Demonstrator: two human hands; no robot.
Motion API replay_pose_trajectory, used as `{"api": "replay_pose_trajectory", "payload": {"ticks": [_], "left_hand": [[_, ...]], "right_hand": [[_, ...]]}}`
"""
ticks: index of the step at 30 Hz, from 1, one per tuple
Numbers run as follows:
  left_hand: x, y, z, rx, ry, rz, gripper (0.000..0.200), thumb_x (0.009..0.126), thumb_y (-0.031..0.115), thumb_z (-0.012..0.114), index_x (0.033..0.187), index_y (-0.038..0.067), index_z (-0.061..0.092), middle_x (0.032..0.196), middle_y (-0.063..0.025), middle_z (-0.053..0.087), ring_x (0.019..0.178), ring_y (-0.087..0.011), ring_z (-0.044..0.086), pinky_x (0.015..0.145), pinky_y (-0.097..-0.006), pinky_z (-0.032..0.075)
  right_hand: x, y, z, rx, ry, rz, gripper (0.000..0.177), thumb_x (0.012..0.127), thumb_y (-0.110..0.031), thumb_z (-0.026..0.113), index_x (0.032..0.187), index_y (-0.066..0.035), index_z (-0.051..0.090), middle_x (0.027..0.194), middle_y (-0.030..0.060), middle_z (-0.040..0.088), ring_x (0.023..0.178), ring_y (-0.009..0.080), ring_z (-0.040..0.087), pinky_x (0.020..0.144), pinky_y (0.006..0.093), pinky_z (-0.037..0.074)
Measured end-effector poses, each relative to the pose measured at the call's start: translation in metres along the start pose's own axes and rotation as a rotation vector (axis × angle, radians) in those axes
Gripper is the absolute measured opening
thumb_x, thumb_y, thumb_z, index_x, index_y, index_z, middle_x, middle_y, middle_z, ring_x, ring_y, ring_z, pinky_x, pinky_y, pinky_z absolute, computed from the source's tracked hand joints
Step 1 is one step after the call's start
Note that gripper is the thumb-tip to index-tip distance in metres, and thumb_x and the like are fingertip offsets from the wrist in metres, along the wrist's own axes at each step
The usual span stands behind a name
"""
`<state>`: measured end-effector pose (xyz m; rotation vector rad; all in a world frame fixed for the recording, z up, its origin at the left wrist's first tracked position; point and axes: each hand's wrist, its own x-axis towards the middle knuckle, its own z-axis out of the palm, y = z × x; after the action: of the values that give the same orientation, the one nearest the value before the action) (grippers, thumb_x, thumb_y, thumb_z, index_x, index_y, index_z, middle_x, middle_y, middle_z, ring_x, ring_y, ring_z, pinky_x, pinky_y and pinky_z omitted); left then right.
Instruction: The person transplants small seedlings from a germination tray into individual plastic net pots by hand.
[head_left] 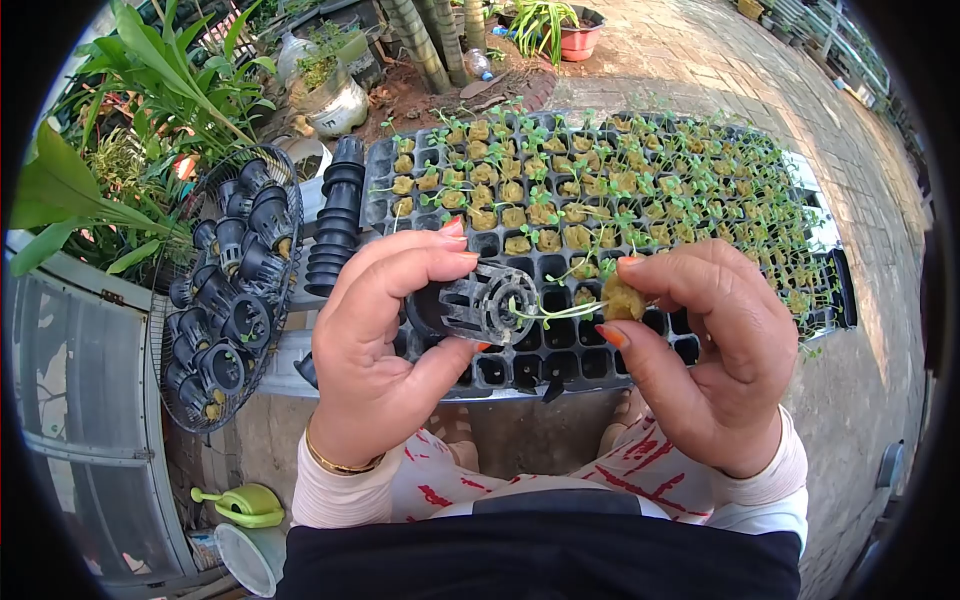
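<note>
My left hand (385, 335) is closed round a black net cup (480, 305), which lies on its side with its slotted base facing right. Between thumb and fingers, my right hand (705, 345) pinches a yellow-brown sponge plug (623, 298). From the plug a seedling (560, 312) with pale stems stretches left, its leaves at the base of the cup. Below both hands sits a black seedling tray (570, 365). Many of its cells hold plugs with green sprouts, and several front cells near my hands look bare.
A wire basket (165, 345) of black net cups stands at the left. Beside it lies a stack of nested net cups (335, 225). A green watering can (240, 505) and a pale bucket (248, 560) are on the ground, lower left. Potted plants fill the back left.
</note>
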<state>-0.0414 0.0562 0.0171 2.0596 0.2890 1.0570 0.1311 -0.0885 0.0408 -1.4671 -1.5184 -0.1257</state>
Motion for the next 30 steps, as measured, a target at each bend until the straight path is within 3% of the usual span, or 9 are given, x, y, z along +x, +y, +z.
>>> {"api": "replay_pose_trajectory", "payload": {"ticks": [15,30], "left_hand": [[0.0005,-0.0015,0.0019,0.122,0.010,0.068,0.049,0.053,-0.012,0.067,0.100,0.001,0.062,0.107,-0.0151,0.060,0.103,-0.0277,0.059,0.090,-0.0344,0.046],[0.0005,0.0021,0.0043,0.214,-0.020,0.073,0.050,0.055,-0.011,0.069,0.102,0.001,0.062,0.105,-0.0154,0.059,0.100,-0.0281,0.060,0.088,-0.0352,0.047]], "right_hand": [[0.0007,0.0011,-0.0027,-0.050,-0.032,0.022,0.032,0.065,0.003,0.069,0.096,0.001,0.064,0.077,0.0089,0.061,0.068,0.0178,0.058,0.059,0.0258,0.045],[0.0007,0.0032,-0.0002,-0.123,0.018,-0.107,0.035,0.062,0.006,0.071,0.095,0.003,0.063,0.077,0.0111,0.061,0.066,0.0211,0.057,0.057,0.0283,0.044]]}}
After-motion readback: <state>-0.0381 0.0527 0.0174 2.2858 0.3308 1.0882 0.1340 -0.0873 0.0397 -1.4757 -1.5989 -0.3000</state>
